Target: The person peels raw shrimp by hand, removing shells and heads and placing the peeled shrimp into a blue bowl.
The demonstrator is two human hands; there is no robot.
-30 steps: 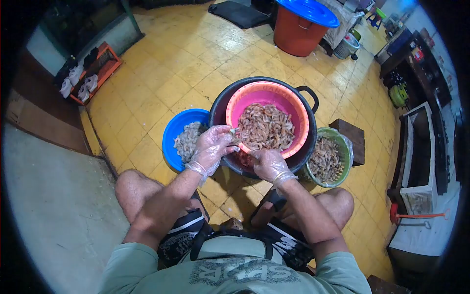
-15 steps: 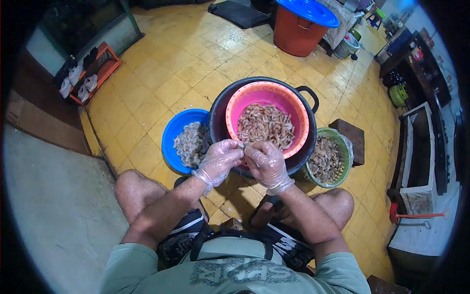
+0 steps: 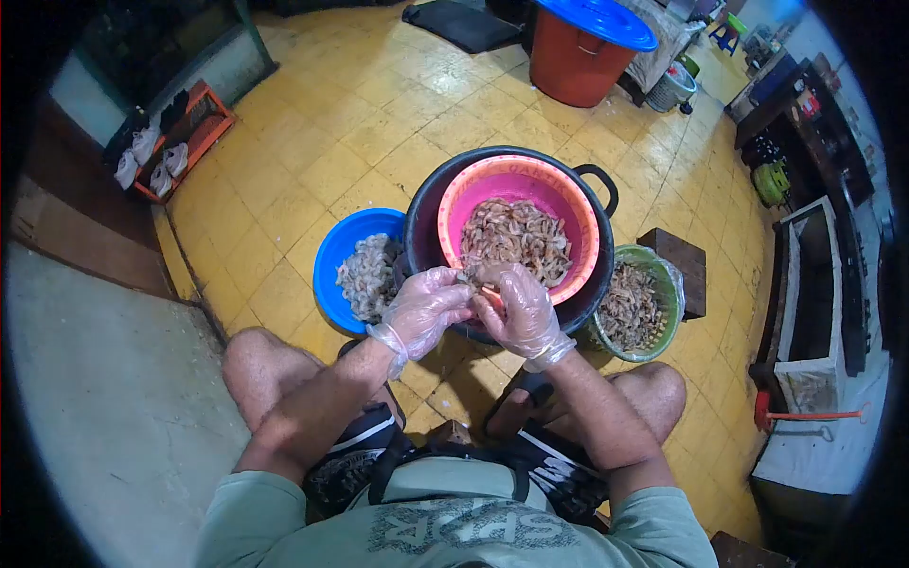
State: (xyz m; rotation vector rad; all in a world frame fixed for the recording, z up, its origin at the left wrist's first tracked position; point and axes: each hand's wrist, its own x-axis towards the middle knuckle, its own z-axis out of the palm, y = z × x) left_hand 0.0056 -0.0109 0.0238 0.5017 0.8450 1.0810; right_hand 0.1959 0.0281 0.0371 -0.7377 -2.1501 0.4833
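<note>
Both my hands wear clear plastic gloves and meet over the near rim of a pink basin (image 3: 566, 203) heaped with raw shrimp (image 3: 516, 237). My left hand (image 3: 423, 308) and my right hand (image 3: 519, 308) pinch one small shrimp (image 3: 468, 280) between their fingertips. The pink basin sits inside a larger black tub (image 3: 423, 213). A blue bowl (image 3: 333, 256) with pale peeled shrimp stands left of my left hand. A green bucket (image 3: 668, 301) lined with plastic and holding brownish shells stands to the right.
I sit low on a yellow tiled floor (image 3: 350, 114), knees apart. An orange barrel with a blue lid (image 3: 582, 43) stands far ahead. A small dark wooden stool (image 3: 682, 260) is behind the green bucket. A shoe rack (image 3: 175, 142) is at left, furniture along the right.
My left hand came off the pink basin's rim with a shrimp and my right hand rose to meet it. Both now work the same shrimp, close together.
</note>
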